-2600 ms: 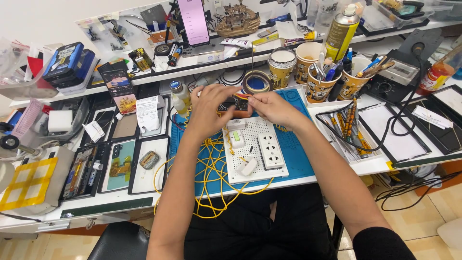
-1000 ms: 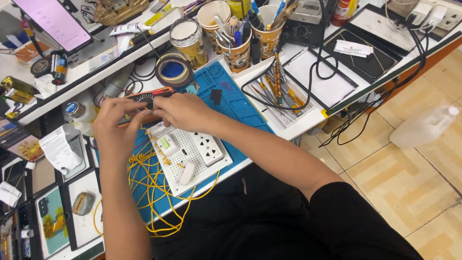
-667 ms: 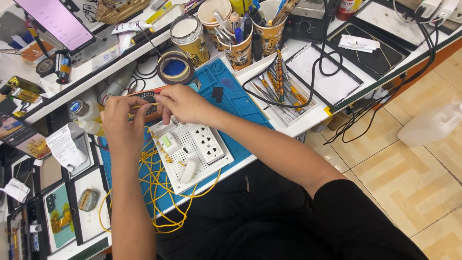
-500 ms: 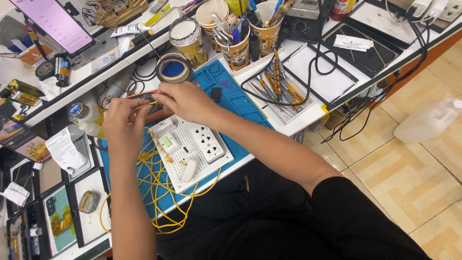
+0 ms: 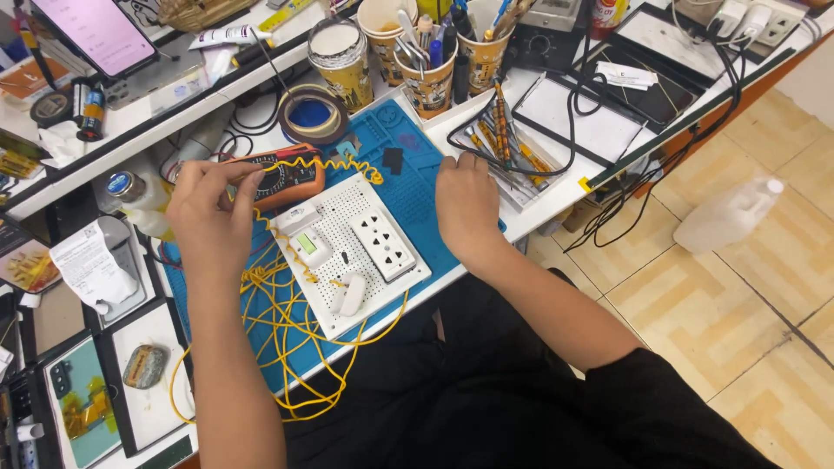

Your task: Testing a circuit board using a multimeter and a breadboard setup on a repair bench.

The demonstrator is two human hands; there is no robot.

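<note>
Left hand (image 5: 208, 217) in the left centre of the frame, fingers (image 5: 239, 178) curled over the left end of an orange-cased meter (image 5: 287, 178) and touching it; grip partly hidden, so cannot tell whether closed on the meter or only resting there. Meter lying flat on the blue mat (image 5: 417, 187), just above a white perforated board (image 5: 347, 252). Board near the frame's middle, carrying a white double socket (image 5: 382, 245), a switch with a green patch (image 5: 308, 246) and a small white part (image 5: 347, 293) toward its lower edge. Yellow wire (image 5: 287, 321) running from the meter along the board's left side, then piled in loose loops at lower left, spilling over the bench edge.

Right hand (image 5: 469, 204) right of the board, palm down, fingers loosely bent and holding nothing, tips near a tray of tools (image 5: 504, 139) and a black cable (image 5: 539, 165). Tape roll (image 5: 313, 115) above the meter. Paper cups (image 5: 430, 65) with pens and tools along the top. Phone (image 5: 95, 35) with a lit screen at upper left. White plastic bottle (image 5: 725, 213) on the tiled floor at right.
</note>
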